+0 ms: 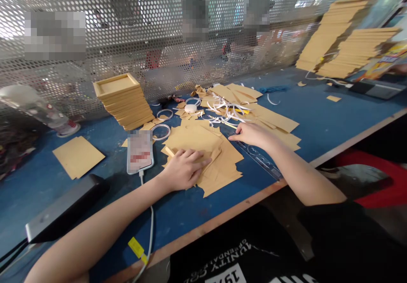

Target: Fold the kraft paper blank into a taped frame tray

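My left hand [184,170] lies on a loose pile of brown paper envelopes [222,164], fingers spread and pressing on the top one, which has a raised folded edge. To the right, my right hand [248,134] is closed in a pinch above the pile's right side. A thin pale strip [229,124] runs up to its fingers. Under that wrist a clear plastic ruler [257,155] with round cutouts lies on the blue table. Just behind the hands is a tangle of white paper strips [227,107] on more brown paper pieces [273,117].
A neat brown stack [125,105] stands at back left, taller stacks [333,32] at far right. A phone [140,151] on a cable lies left of the pile, near clear rings [161,132]. A perforated metal screen [127,32] closes the back; people show behind it.
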Action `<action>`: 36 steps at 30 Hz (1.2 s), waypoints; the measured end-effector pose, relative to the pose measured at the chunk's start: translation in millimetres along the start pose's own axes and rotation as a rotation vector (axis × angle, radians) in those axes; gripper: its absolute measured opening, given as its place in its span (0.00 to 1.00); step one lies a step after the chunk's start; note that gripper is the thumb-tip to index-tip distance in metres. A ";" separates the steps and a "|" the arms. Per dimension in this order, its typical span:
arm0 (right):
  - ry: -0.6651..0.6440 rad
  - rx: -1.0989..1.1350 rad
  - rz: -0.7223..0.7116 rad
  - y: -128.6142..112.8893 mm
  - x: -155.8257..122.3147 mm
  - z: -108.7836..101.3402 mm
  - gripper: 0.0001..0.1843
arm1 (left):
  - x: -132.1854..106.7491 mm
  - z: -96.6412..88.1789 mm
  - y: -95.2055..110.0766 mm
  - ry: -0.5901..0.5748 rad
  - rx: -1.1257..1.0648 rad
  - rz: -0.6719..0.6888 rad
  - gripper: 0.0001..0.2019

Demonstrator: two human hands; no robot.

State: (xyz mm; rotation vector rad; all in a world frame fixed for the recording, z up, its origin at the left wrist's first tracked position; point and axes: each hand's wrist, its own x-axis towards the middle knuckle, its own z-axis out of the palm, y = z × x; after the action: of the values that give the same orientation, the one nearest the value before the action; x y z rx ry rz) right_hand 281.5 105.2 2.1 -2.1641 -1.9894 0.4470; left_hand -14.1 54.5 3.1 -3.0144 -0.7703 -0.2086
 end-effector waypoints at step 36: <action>0.130 0.661 -0.469 -13.7 -43.3 -24.4 0.20 | -2.7 6.9 1.3 -0.060 -0.214 -0.083 0.23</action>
State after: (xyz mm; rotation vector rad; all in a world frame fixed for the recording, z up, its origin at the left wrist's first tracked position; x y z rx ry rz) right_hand 273.7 65.5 34.0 -1.2617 -1.8412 0.7295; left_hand -14.9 52.4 -4.1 -3.2044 -0.9361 -0.2170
